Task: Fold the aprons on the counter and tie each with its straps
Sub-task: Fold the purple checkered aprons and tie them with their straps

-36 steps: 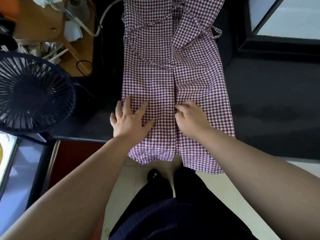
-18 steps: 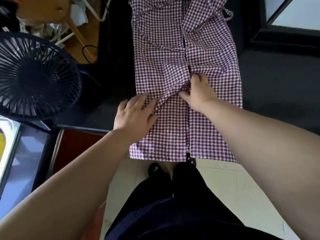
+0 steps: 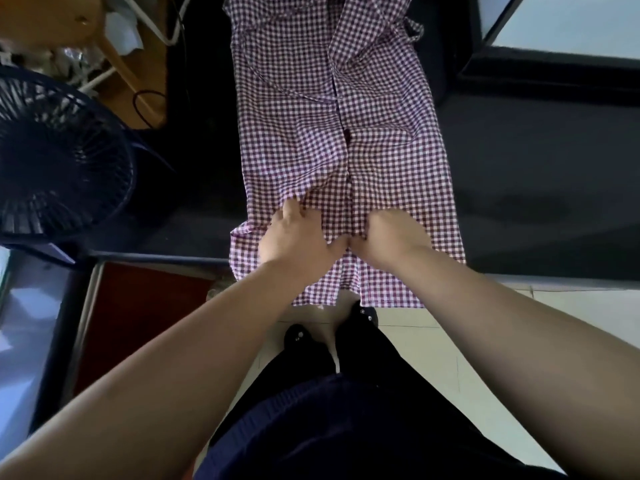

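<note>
A purple-and-white checked apron point(image 3: 381, 109) lies lengthwise on the dark counter point(image 3: 536, 188), both sides folded in to meet at a centre seam. Its lower hem hangs over the counter's front edge. A strap loop point(image 3: 414, 29) pokes out at the far right. My left hand point(image 3: 298, 237) grips a bunch of cloth on the left panel near the front edge. My right hand point(image 3: 391, 237) sits beside it, fingers curled into the cloth of the right panel. The two hands touch at the seam, and the fabric wrinkles up ahead of them.
A dark blue fan point(image 3: 59, 157) stands to the left of the counter. Behind it are a wooden stool point(image 3: 104, 39) and cables. A dark window frame point(image 3: 554, 67) rises at the back right. Pale floor tiles point(image 3: 450, 341) lie below the counter edge.
Both hands have pulled back toward the counter's front edge and come together at the seam. They went from lying flat on the cloth to bunching it in their fingers.
</note>
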A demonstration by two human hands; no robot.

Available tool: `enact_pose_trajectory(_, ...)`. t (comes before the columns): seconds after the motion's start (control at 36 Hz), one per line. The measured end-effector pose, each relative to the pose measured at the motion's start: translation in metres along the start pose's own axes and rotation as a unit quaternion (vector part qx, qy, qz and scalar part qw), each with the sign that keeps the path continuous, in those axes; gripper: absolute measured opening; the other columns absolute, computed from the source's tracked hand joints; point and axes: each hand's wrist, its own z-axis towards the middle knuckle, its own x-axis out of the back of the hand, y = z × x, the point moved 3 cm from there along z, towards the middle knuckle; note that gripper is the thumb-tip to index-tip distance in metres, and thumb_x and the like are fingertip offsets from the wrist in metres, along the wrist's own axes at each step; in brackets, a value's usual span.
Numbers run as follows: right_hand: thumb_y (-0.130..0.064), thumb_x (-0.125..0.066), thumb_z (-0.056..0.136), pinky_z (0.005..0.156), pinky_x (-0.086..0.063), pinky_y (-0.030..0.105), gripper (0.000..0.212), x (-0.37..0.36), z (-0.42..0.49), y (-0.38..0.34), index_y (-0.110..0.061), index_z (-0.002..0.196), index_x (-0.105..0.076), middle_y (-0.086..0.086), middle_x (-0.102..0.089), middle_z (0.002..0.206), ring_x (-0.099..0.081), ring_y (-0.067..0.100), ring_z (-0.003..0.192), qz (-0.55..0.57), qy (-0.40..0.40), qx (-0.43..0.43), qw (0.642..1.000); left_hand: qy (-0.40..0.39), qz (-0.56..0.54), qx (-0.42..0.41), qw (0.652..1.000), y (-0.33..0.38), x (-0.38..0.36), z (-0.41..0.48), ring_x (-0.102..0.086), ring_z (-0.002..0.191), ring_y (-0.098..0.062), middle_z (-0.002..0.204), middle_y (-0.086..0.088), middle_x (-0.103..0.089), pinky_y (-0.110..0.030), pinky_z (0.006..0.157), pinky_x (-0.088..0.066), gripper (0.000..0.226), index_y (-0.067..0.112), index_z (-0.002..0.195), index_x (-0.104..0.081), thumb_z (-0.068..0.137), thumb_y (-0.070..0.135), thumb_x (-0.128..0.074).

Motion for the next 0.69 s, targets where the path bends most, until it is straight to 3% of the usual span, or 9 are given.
enact_pose_trajectory(0.08, -0.041, -0.054, 0.090, 0.064, -0.035, 0.030, 0.044, -0.004, -0.001, 0.000, -0.016, 0.060, -0.036, 0.001, -0.037, 0.068, -0.053, 0.028, 0.079, -0.021, -0.017, 0.026, 0.999, -0.009, 0.004, 0.024, 1.000, 0.002, -0.007, -0.001, -0.035, 0.124, -0.031, 0.136, -0.011, -0.031, -0.045, 0.093, -0.042, 0.075, 0.010, 0.125, -0.048, 0.081, 0.071, -0.049)
enact_pose_trajectory(0.19, -0.042, -0.056, 0.090, 0.066, -0.041, 0.033, 0.039, -0.002, -0.001, -0.002, -0.012, 0.067, -0.044, 0.004, -0.044, 0.077, -0.054, 0.029, 0.082, -0.044, -0.054, 0.054, 0.996, 0.005, 0.012, 0.033, 0.999, 0.007, -0.008, -0.002, -0.034, 0.124, -0.032, 0.135, -0.011, -0.032, -0.046, 0.095, -0.040, 0.075, 0.007, 0.124, -0.049, 0.080, 0.068, -0.053)
enact_pose_trajectory(0.28, -0.034, -0.056, 0.092, 0.066, -0.040, 0.034, 0.037, -0.001, -0.002, -0.002, -0.012, 0.066, -0.040, 0.006, -0.045, 0.083, -0.051, 0.028, 0.080, -0.061, -0.065, 0.051, 0.995, 0.008, 0.015, 0.028, 0.999, 0.013, -0.007, -0.002, -0.034, 0.124, -0.031, 0.134, -0.009, -0.035, -0.047, 0.097, -0.038, 0.058, 0.008, 0.118, -0.055, 0.086, 0.057, -0.055)
enact_pose_trajectory(0.39, -0.018, -0.053, 0.092, 0.057, -0.034, 0.030, 0.037, -0.004, -0.001, 0.003, -0.014, 0.060, -0.034, 0.002, -0.037, 0.073, -0.047, 0.025, 0.073, -0.058, -0.053, 0.048, 0.996, 0.003, -0.041, 0.003, 0.999, 0.012, -0.011, -0.001, -0.037, 0.122, -0.028, 0.132, -0.005, -0.040, -0.045, 0.098, -0.039, 0.030, 0.014, 0.105, -0.062, 0.093, 0.039, -0.051)
enact_pose_trajectory(0.44, -0.018, -0.050, 0.093, 0.050, -0.029, 0.027, 0.037, -0.007, 0.002, 0.010, -0.014, 0.059, -0.037, 0.002, -0.039, 0.068, -0.047, 0.023, 0.069, -0.012, -0.054, 0.046, 0.997, -0.012, -0.121, -0.001, 0.993, 0.006, -0.012, 0.001, -0.044, 0.115, -0.027, 0.127, -0.006, -0.046, -0.041, 0.093, -0.044, 0.022, 0.018, 0.087, -0.060, 0.093, 0.038, -0.053)
enact_pose_trajectory(0.53, -0.021, -0.046, 0.095, 0.057, -0.032, 0.027, 0.035, -0.010, 0.006, 0.017, -0.009, 0.063, -0.044, 0.000, -0.044, 0.070, -0.050, 0.023, 0.072, 0.018, -0.060, 0.043, 0.997, 0.008, -0.204, -0.027, 0.978, 0.003, -0.003, 0.001, -0.054, 0.099, -0.022, 0.110, -0.003, -0.056, -0.035, 0.079, -0.047, 0.027, 0.024, 0.067, -0.056, 0.090, 0.038, -0.059)
enact_pose_trajectory(0.61, -0.022, -0.044, 0.096, 0.066, -0.035, 0.028, 0.022, -0.011, 0.008, 0.016, -0.013, 0.077, -0.050, 0.005, -0.050, 0.084, -0.051, 0.025, 0.080, 0.003, -0.071, 0.036, 0.997, 0.014, -0.215, -0.064, 0.975, 0.006, 0.005, -0.005, -0.050, 0.108, -0.023, 0.110, 0.003, -0.053, -0.038, 0.090, -0.044, 0.023, 0.026, 0.071, -0.059, 0.088, 0.041, -0.061)
enact_pose_trajectory(0.69, -0.024, -0.049, 0.094, 0.066, -0.036, 0.029, 0.025, -0.010, 0.006, 0.017, -0.013, 0.072, -0.048, 0.008, -0.055, 0.090, -0.056, 0.027, 0.085, 0.026, -0.067, 0.048, 0.996, -0.026, -0.069, -0.062, 0.995, 0.006, -0.001, -0.007, -0.034, 0.125, -0.024, 0.126, 0.002, -0.047, -0.042, 0.100, -0.031, 0.022, 0.029, 0.095, -0.065, 0.090, 0.048, -0.055)
